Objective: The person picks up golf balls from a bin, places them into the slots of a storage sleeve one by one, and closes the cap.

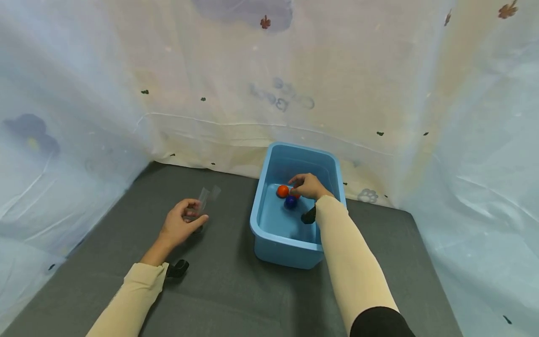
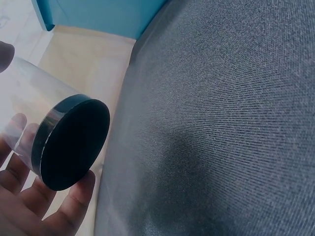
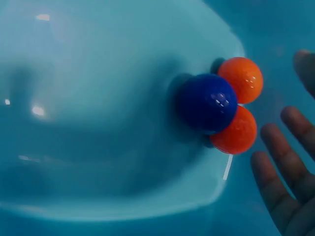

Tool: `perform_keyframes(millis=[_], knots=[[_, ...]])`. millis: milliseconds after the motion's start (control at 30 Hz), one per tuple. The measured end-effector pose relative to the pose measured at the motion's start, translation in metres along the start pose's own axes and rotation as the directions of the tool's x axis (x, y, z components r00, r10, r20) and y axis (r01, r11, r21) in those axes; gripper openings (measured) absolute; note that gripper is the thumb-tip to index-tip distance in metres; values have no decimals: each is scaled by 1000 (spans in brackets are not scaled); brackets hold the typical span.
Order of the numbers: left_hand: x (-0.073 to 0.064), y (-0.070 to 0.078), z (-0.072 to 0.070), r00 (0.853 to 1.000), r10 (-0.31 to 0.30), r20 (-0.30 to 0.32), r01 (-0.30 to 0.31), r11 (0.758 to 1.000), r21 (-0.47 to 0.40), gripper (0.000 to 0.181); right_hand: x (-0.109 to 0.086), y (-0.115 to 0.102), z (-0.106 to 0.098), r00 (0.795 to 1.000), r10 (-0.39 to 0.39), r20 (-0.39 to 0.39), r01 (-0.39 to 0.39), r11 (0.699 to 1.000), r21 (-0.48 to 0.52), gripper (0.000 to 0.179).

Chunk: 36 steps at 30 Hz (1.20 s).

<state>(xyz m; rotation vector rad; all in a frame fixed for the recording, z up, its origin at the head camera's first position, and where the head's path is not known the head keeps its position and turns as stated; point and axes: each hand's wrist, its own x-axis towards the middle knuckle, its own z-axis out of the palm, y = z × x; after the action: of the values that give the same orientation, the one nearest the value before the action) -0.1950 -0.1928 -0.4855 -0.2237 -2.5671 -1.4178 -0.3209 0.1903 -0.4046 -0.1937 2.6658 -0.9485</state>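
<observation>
My left hand (image 1: 178, 224) grips a clear plastic cylinder (image 2: 47, 88) with a black base (image 2: 76, 145). It is held tilted above the grey surface, left of the light blue tub (image 1: 286, 255). My right hand (image 1: 310, 186) reaches inside the tub, fingers spread and slightly bent, with nothing between them. Close by its fingertips, a blue ball (image 3: 206, 103) sits against an orange ball (image 3: 241, 78) and a red-orange ball (image 3: 237, 132) on the tub's floor. In the head view the right hand partly covers the red-orange ball.
Grey cloth (image 1: 227, 290) covers the table under both arms. Pale printed plastic sheeting (image 1: 236, 70) hangs at the back and along both sides. The tub's far end stands near the back sheet, and its raised walls surround the right hand.
</observation>
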Motion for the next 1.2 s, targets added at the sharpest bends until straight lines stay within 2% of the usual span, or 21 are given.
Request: perform_keyframes(millis=[300, 533, 733, 1033, 1200], knots=[[-2, 1, 3, 1000, -8, 6, 8, 1000, -10, 48, 2, 19, 7, 997, 61, 42, -58, 995, -84, 36], [-6, 1, 2, 1000, -20, 16, 20, 1000, -7, 49, 4, 22, 13, 988, 146, 52, -141, 986, -84, 38], [-10, -2, -3, 1000, -11, 7, 11, 1000, 15, 47, 10, 23, 22, 987, 148, 61, -143, 987, -72, 36], [-16, -2, -5, 1000, -25, 17, 25, 999, 23, 48, 6, 22, 27, 989, 141, 39, -138, 988, -74, 33], [-17, -3, -8, 1000, -26, 15, 25, 999, 30, 47, 5, 22, 30, 981, 176, 79, -172, 983, -59, 36]])
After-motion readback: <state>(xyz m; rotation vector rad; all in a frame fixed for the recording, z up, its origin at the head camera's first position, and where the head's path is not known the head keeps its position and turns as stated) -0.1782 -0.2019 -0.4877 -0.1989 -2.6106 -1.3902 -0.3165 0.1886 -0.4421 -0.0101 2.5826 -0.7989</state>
